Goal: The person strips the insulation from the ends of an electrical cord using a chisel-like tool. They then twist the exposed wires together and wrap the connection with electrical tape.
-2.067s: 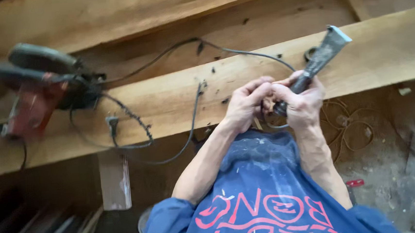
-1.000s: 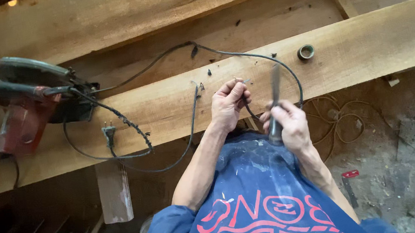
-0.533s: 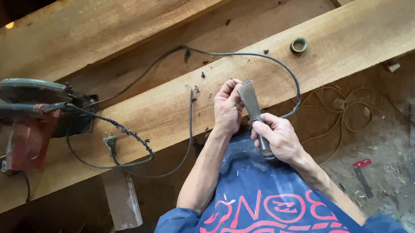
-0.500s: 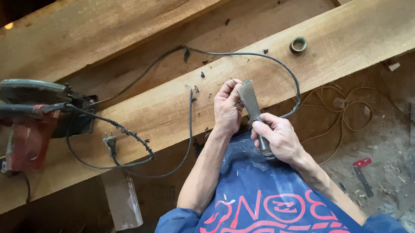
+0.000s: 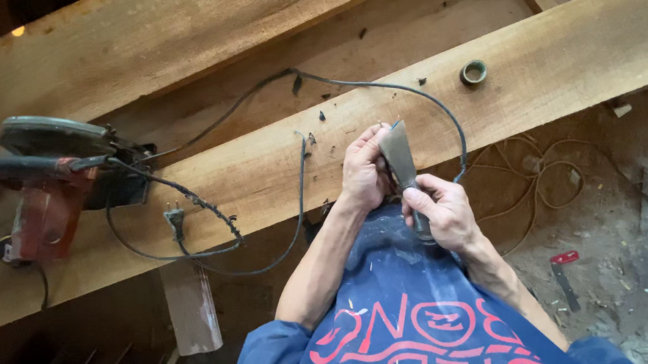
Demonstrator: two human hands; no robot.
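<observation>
Gripping the dark handle of a flat-bladed scraper (image 5: 401,161), the right hand (image 5: 440,216) has its fingers closed around the lower end, thumb laid along the shaft. The blade widens upward and ends just right of the left hand (image 5: 363,173), whose fingers (image 5: 366,137) are curled shut at the blade's upper edge, touching it; what they pinch cannot be told. Both hands sit at frame centre, over the near edge of a long wooden beam (image 5: 559,59). A black cable (image 5: 424,95) arcs over the beam above the hands. A small ring (image 5: 473,72) lies upper right. A red circular saw (image 5: 43,186) rests at far left.
</observation>
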